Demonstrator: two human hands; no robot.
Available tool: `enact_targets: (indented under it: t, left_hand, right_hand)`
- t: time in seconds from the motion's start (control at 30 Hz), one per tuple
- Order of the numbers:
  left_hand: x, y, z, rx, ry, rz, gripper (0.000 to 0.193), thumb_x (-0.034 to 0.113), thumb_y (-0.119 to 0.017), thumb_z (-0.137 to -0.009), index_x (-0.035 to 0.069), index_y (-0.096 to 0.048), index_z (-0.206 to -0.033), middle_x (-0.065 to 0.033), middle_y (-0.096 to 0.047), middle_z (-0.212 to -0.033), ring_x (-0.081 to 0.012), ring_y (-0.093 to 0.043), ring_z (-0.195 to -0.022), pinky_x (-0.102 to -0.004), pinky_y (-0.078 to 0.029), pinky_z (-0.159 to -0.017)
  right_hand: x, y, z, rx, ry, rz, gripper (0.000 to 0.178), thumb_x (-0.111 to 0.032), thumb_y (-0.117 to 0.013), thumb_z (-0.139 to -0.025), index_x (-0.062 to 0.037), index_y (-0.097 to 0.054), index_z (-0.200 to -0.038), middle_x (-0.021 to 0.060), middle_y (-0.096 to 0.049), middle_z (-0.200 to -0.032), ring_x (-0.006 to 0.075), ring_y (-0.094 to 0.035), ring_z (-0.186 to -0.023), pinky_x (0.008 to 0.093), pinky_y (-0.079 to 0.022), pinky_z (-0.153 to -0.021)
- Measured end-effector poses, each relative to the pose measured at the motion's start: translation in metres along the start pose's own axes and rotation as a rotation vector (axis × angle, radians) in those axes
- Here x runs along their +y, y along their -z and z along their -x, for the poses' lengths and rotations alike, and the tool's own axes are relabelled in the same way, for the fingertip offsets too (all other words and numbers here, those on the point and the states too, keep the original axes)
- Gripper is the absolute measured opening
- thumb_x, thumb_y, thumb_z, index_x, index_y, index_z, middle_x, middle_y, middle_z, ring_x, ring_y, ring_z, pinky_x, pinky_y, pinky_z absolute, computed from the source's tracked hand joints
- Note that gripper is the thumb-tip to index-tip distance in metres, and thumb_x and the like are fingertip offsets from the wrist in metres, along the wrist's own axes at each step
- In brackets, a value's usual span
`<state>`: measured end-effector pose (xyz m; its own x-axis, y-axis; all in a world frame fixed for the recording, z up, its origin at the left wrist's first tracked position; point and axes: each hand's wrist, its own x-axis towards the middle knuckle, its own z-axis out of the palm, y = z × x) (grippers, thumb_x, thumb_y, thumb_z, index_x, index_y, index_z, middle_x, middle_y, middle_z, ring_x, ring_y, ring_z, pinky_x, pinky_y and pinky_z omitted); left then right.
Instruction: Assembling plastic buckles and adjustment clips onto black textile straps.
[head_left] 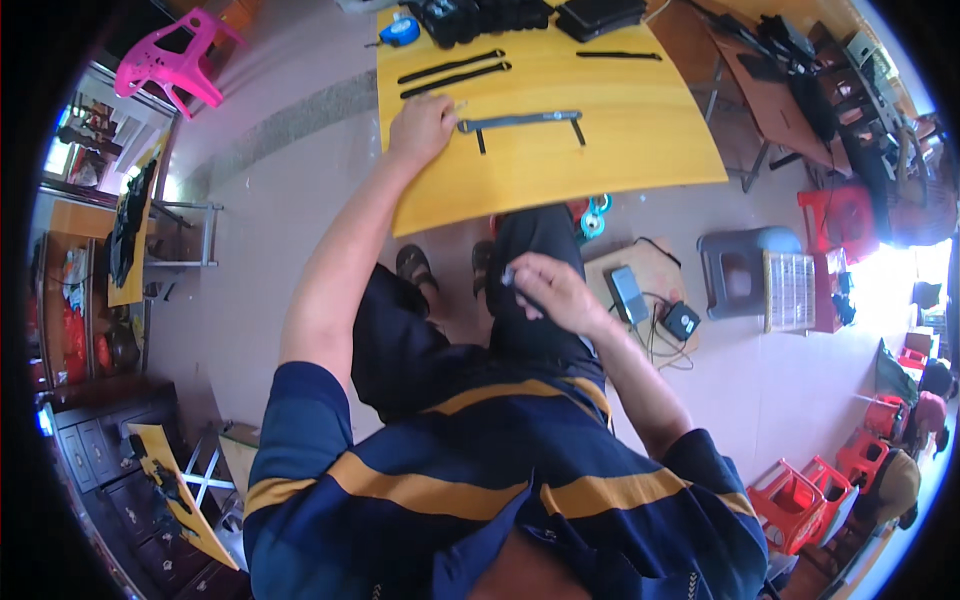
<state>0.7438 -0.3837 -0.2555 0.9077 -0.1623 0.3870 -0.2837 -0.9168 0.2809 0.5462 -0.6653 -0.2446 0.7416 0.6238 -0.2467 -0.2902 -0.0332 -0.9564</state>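
On the yellow tabletop (640, 150), my left hand (425, 128) rests near the left end of a dark grey strap (520, 121) with a loop at that end. Its fingers are curled together, and what they hold, if anything, is too small to make out. Two short black strips (481, 141) stick out from under the strap toward me. Over my lap, my right hand (555, 290) is closed around a small object with a shiny tip, whose kind I cannot make out. Two black straps (452, 66) lie side by side beyond my left hand; another black strap (618, 55) lies farther right.
A blue tape measure (400, 32), a heap of black items (475, 18) and a black stack (600, 15) sit at the table's far side. Right of my legs, a board (650, 265) carries a grey box and cables. Stools and a pink chair (175, 60) stand around.
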Motion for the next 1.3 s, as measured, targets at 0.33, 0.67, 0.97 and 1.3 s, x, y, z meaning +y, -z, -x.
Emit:
enact_targets:
  t: [0.33,0.67,0.97,1.3]
  left_hand:
    - [-0.007,0.018,0.039,0.052,0.04,-0.004,0.029,0.018,-0.068,-0.085,0.006,-0.067,-0.111,-0.0149,-0.065,-0.117,-0.0343,-0.058,-0.113,-0.0438,-0.047,-0.098]
    - [0.088,0.067,0.113,-0.318,0.215,0.78,0.014,0.015,-0.067,-0.089,0.002,-0.072,-0.09,-0.0001,-0.066,-0.074,-0.0062,-0.059,-0.067,-0.0231,-0.049,-0.062]
    - [0.12,0.075,0.171,-0.669,0.51,1.299,0.014,0.019,-0.068,-0.086,0.006,-0.071,-0.086,-0.0003,-0.065,-0.072,-0.0069,-0.06,-0.062,-0.0216,-0.049,-0.057]
    - [0.123,0.067,0.195,-0.706,0.549,1.344,0.014,0.02,-0.067,-0.086,0.007,-0.07,-0.083,-0.0009,-0.065,-0.068,-0.0064,-0.059,-0.057,-0.0214,-0.049,-0.054]
  right_hand:
    - [-0.011,0.006,-0.006,0.07,0.012,-0.461,0.031,-0.028,-0.048,-0.107,-0.0009,-0.06,-0.115,0.0033,-0.061,-0.082,0.0099,-0.056,-0.063,0.0206,-0.045,-0.057]
    - [-0.013,-0.005,-0.004,0.119,-0.008,-0.471,0.026,-0.027,-0.05,-0.106,-0.0033,-0.06,-0.113,0.0028,-0.062,-0.082,0.0098,-0.058,-0.063,0.0207,-0.046,-0.056]
    - [-0.006,-0.012,0.004,0.134,-0.026,-0.087,0.017,-0.022,-0.054,-0.104,-0.0052,-0.056,-0.103,0.0033,-0.064,-0.083,0.0075,-0.061,-0.069,0.0222,-0.051,-0.061]
    - [0.0,-0.015,0.013,0.06,-0.037,0.072,0.015,-0.02,-0.055,-0.103,-0.0058,-0.057,-0.1,0.0012,-0.061,-0.084,0.0061,-0.06,-0.074,0.021,-0.05,-0.063]
